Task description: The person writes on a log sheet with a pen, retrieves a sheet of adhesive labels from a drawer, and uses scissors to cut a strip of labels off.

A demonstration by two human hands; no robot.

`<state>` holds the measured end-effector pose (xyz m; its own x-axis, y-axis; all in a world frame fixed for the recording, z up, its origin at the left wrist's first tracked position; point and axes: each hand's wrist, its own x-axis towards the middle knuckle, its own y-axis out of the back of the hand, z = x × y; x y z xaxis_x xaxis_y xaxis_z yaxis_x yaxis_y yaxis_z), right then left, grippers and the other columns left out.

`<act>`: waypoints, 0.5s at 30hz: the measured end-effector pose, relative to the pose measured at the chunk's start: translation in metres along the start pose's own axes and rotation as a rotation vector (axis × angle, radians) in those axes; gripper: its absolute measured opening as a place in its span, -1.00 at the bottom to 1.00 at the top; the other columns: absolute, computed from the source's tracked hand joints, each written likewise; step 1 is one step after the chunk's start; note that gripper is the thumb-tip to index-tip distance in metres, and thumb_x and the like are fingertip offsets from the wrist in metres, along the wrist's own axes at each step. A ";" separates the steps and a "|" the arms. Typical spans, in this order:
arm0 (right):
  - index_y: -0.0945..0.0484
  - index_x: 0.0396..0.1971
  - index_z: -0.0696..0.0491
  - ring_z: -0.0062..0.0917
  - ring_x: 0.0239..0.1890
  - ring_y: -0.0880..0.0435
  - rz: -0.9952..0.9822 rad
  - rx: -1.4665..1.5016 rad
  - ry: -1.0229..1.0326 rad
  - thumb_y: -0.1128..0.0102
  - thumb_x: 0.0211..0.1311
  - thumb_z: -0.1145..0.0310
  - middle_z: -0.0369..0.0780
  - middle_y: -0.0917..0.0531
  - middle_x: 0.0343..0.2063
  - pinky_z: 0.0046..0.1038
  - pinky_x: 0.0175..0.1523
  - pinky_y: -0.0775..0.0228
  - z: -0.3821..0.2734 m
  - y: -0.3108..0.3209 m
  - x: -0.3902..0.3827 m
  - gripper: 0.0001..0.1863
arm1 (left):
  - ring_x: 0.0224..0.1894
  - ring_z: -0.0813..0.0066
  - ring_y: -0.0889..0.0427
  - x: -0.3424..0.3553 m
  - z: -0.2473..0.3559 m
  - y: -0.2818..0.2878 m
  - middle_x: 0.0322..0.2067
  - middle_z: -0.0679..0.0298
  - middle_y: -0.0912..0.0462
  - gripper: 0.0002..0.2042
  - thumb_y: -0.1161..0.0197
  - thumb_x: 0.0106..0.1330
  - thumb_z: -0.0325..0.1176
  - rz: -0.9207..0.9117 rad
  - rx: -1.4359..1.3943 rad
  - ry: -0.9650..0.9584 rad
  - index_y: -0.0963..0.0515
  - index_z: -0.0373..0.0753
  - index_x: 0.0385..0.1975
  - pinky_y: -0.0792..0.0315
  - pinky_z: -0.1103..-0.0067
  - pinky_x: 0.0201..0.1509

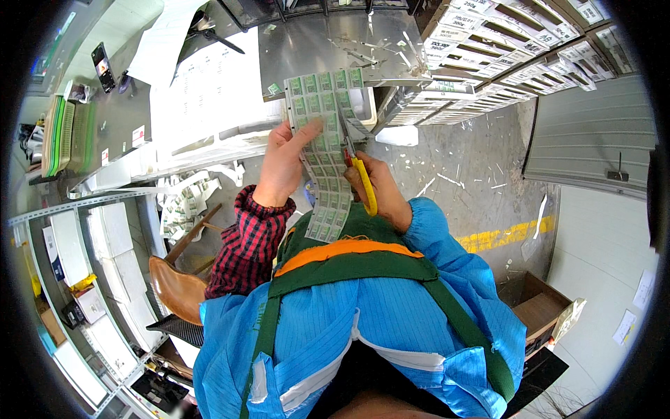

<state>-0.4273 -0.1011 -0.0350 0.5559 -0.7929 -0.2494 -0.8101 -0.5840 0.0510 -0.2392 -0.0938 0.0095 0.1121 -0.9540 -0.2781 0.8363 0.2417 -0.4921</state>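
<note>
L hand (280, 166) pinching green label sheet (322, 162), its near end over green apron (352, 275); R hand (386, 188) wrapped rnd yellow-handled scissors (366, 185), blades at sheet's far R part, metal table (303, 42) beyond

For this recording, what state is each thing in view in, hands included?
Left hand: closed on the label sheet
Label sheet: partly cut, a flap bending away at its right
Right hand: gripping the scissors
Scissors: blades at the sheet, how far open unclear
Paper scraps: scattered on the floor
Wooden box: open-topped
Apron: worn
</note>
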 end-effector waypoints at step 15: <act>-0.47 -0.20 0.21 -0.49 -0.46 -0.55 -0.329 -0.296 0.099 -0.09 0.17 0.36 -0.12 -0.56 -0.49 -0.43 -0.32 -0.40 -0.027 0.039 -0.007 -0.74 | -0.19 0.62 -0.60 0.000 0.056 0.019 -0.19 0.25 -0.68 -0.75 -0.20 0.28 -0.46 -0.170 0.557 0.029 -0.56 -0.37 -0.07 -0.42 0.67 0.00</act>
<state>-0.4579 -0.1232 -0.0052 0.8015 -0.5614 -0.2060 -0.5073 -0.8207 0.2629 -0.1927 -0.0990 0.0465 -0.0564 -0.9642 -0.2590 0.9983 -0.0515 -0.0259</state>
